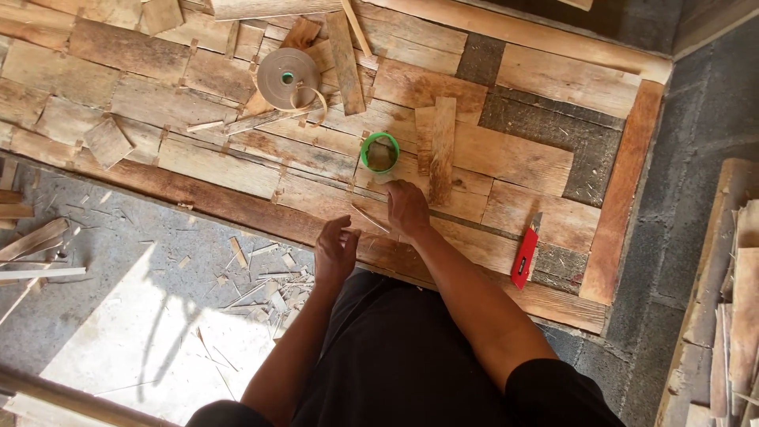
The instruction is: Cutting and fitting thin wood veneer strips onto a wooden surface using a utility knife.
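Wood-patchwork panel [506,158]: right hand [407,207] pinches a thin sliver [370,219] lying toward the left hand [335,251], loosely curled, empty

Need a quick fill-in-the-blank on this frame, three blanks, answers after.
1. The cutter by the panel's edge is ____.
2. The ring past the right hand is ____.
3. The tape roll lies on the ____ panel.
Answers: red; green; wooden
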